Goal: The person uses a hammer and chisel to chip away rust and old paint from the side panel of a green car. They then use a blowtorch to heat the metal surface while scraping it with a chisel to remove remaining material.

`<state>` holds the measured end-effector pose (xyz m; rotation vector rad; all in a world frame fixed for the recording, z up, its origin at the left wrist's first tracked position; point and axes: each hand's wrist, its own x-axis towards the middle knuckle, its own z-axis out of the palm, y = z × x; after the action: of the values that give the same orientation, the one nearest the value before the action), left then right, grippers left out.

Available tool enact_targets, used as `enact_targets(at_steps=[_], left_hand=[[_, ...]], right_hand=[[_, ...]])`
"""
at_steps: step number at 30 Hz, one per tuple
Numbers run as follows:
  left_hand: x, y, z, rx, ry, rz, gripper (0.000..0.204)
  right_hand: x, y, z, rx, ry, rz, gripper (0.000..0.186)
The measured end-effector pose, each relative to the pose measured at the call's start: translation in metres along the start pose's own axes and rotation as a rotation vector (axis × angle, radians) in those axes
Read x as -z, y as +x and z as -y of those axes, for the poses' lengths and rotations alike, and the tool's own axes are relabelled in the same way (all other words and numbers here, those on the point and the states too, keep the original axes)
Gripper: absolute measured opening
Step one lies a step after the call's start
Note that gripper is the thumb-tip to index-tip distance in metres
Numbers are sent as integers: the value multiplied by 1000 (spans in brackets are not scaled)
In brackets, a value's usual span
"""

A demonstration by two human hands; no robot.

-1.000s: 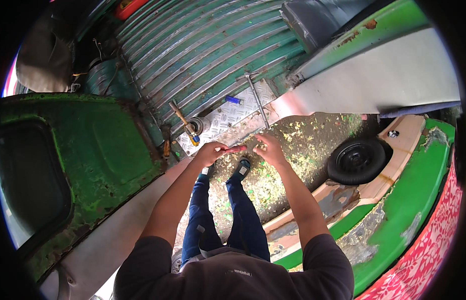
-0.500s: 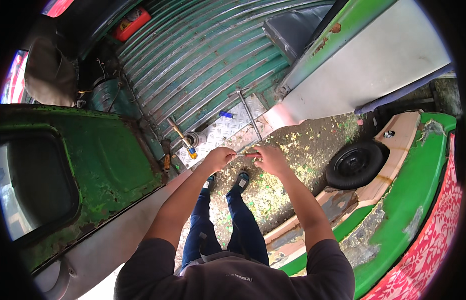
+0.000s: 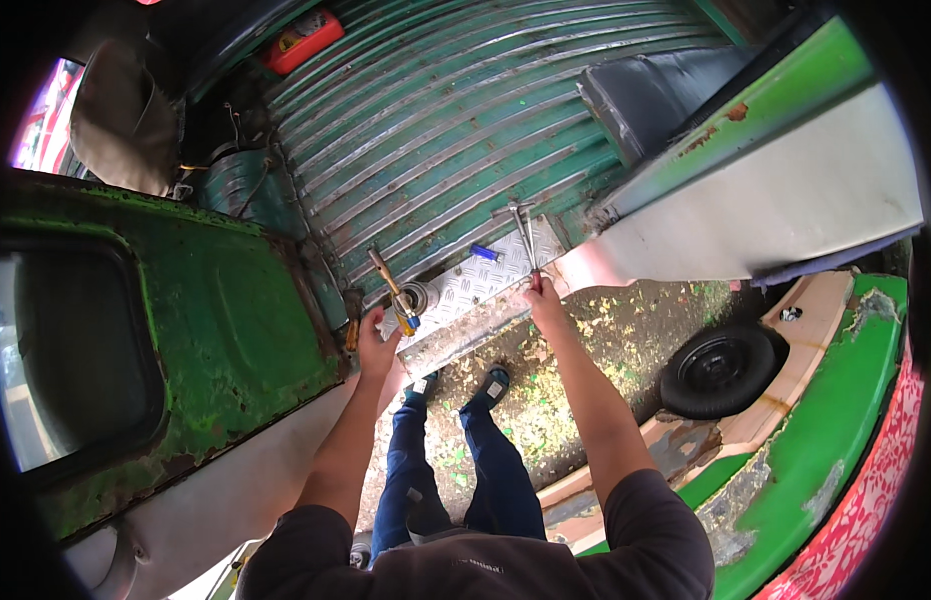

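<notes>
No word or number can be read clearly. The pale lettering (image 3: pixel 481 566) on the dark shirt (image 3: pixel 426 580) is too small to make out, and the label (image 3: pixel 295 38) on the red bottle (image 3: pixel 318 42) is blurred. Pale tags (image 3: pixel 495 391) on the shoes (image 3: pixel 499 378) stay illegible too.

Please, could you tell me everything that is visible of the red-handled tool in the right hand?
The red-handled tool has a short, dull red handle and a slim, straight, silvery shaft that looks like metal. Its handle is held in the right hand's grip, which partly covers it. The shaft points away from the person, over the patterned metal plate, close to the long T-shaped bar; whether they touch cannot be told. The tip is too small to make out.
</notes>
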<state>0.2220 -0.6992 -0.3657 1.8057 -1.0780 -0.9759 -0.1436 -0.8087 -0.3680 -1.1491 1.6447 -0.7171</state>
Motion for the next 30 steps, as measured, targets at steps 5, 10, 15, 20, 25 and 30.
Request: enact_targets(at_steps=[5,10,15,20,25,30], left_hand=[[-32,30,-21,-155,-204,90,102],[-43,38,-11,21,-448,186,94],[-40,34,-35,191,-669,227,82],[-39,35,-17,-3,-409,256,83],[-30,15,-35,-5,-411,393,74],[-13,-18,-112,-257,-230,518,70]], right_hand=[[-61,41,21,170,-222,-254,28],[-87,58,64,127,-418,-186,36],[-89,61,58,184,-597,-222,28],[-79,58,52,179,-415,-183,26],[-40,7,49,189,88,-176,38],[16,-117,83,116,303,-253,40]])
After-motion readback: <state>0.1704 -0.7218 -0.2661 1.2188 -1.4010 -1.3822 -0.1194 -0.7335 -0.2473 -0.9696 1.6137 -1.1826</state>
